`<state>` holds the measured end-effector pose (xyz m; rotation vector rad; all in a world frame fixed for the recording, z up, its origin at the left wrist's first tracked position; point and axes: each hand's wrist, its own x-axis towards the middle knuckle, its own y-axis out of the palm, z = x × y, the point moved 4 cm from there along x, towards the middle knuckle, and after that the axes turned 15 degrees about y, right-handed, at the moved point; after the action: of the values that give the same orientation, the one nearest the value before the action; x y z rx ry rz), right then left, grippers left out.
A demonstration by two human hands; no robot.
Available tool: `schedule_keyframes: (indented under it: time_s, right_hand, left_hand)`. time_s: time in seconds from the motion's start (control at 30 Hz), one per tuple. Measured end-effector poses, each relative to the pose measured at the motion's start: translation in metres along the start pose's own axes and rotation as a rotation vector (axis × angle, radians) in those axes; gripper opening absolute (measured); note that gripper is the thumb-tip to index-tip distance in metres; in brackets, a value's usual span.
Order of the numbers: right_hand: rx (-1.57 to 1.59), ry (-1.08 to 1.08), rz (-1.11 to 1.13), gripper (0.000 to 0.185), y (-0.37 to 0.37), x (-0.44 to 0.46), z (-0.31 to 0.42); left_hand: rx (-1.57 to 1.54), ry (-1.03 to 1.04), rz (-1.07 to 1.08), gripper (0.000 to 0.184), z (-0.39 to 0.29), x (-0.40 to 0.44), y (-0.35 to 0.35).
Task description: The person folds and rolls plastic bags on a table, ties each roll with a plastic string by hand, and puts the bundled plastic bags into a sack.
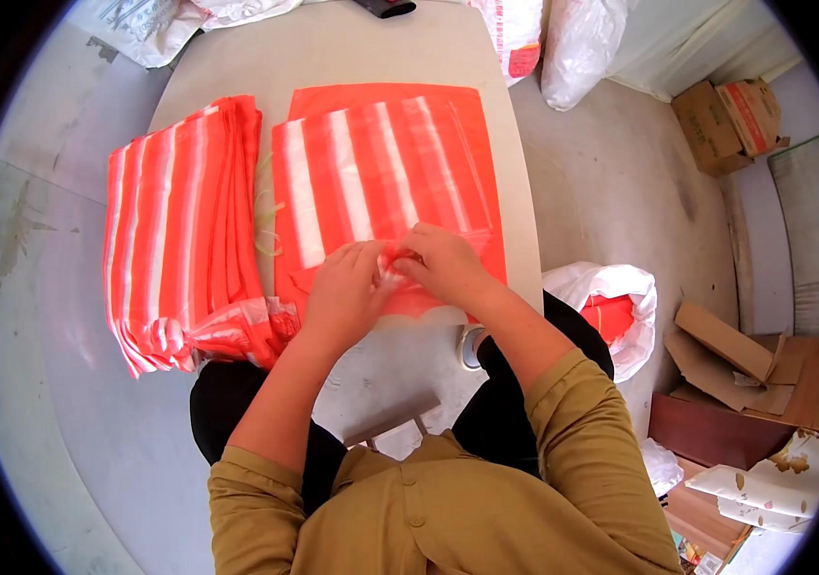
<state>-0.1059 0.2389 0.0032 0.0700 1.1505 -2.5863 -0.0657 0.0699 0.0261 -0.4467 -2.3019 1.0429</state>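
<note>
A red-and-white striped plastic bag (361, 172) lies flat on top of plain red plastic sheeting (488, 134) at the front of the table. My left hand (344, 287) is closed on the bag's gathered near end, fingers bent inward. Right beside it, my right hand (443, 266) pinches the same bunched plastic between thumb and fingers. The fingertips of both hands nearly meet there, partly hiding the gathered part. To the left lies a thick stack of folded striped plastic bags (174, 220), with its crumpled near ends hanging at the table edge.
Pale green ties (267, 220) lie between stack and bag. The beige table (333, 48) has a dark object (387, 8) at its far edge. On the floor at right stand a white sack (641, 331) with red contents, an open cardboard box (730, 359) and more cartons (721, 125).
</note>
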Motion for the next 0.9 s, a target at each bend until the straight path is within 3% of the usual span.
schedule_keyframes:
  time_s: [0.17,0.27,0.37,0.47,0.67,0.9]
  right_hand:
    - [0.059,0.067,-0.122,0.014,0.000,0.000,0.005]
    - [0.051,-0.097,-0.251,0.015,0.000,-0.002,0.000]
    - [-0.208,-0.474,-0.207,0.026,-0.006,-0.008,-0.002]
    - [-0.195,-0.508,0.011,0.038,-0.026,-0.026,0.018]
    - [-0.377,-0.502,-0.104,0.040,-0.026,-0.026,0.005]
    - [-0.379,-0.471,-0.142,0.038,-0.019,-0.018,-0.004]
  left_hand:
    - [0.096,0.096,0.036,0.042,-0.002,-0.001,0.008]
    - [0.094,0.152,0.051,0.047,0.002,-0.004,0.009]
    - [0.061,0.139,0.050,0.046,0.001,-0.004,0.004]
    - [0.101,0.163,0.024,0.046,0.004,-0.006,0.005]
    - [0.184,0.166,0.006,0.042,0.004,-0.005,0.008]
    - [0.236,0.123,-0.008,0.048,0.002,-0.003,0.000]
